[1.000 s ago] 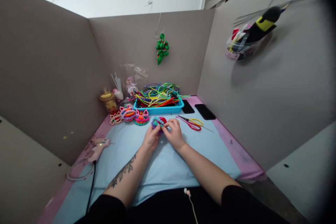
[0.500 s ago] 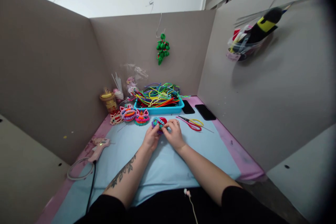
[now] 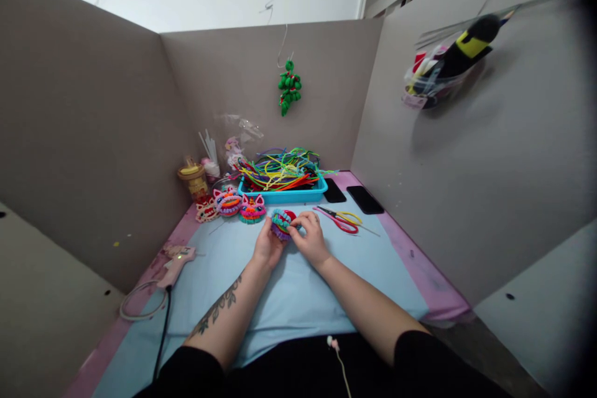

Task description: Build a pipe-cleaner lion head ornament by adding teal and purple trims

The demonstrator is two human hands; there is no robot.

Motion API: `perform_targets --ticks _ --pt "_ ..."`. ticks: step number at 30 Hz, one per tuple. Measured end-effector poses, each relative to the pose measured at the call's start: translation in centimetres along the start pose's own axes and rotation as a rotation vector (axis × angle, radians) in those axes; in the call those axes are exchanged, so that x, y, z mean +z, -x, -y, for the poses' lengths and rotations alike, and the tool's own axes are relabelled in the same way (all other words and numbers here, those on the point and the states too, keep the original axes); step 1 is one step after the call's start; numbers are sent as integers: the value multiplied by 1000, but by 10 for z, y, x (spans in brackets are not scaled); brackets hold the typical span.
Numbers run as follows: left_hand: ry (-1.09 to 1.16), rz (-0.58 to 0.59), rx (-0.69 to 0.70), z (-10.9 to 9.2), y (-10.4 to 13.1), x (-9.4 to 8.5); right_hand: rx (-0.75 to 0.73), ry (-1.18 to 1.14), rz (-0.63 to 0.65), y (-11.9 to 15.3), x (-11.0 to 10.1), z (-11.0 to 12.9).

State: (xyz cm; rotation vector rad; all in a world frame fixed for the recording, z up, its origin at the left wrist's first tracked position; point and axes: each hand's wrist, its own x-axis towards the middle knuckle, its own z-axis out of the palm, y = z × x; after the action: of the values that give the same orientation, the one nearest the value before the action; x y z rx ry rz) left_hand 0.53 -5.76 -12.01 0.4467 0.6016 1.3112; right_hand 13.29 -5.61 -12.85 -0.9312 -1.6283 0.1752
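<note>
Between my hands is a small round pipe-cleaner piece in teal, purple, green and red, held above the blue cloth. My left hand supports it from the left and below, the thumb upright along its left edge. At its right side my right hand pinches the edge between thumb and forefinger; what lies between those fingertips is too small to make out. Just left of and behind the piece sit several finished-looking pipe-cleaner animal heads with pointed ears, the nearest a pink and teal head.
Behind stands a blue tray heaped with coloured pipe cleaners. Red-and-yellow-handled scissors and two dark phones lie to the right. A pink glue gun with its cord rests at the left. Grey partitions enclose the table.
My left thumb has shifted from the front of the pipe-cleaner piece to its left edge, so more of its face shows. My right hand stays at its right side.
</note>
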Motion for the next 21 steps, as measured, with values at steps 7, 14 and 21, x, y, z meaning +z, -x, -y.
perform_targets --ticks 7,14,21 --pt "24 -10 -34 -3 -2 -2 306 -240 -128 -4 -6 -12" --pt "129 105 57 -8 2 -3 736 -662 6 -7 7 -25" --pt "47 38 -11 -3 -9 -9 990 -1005 101 -8 9 -27"
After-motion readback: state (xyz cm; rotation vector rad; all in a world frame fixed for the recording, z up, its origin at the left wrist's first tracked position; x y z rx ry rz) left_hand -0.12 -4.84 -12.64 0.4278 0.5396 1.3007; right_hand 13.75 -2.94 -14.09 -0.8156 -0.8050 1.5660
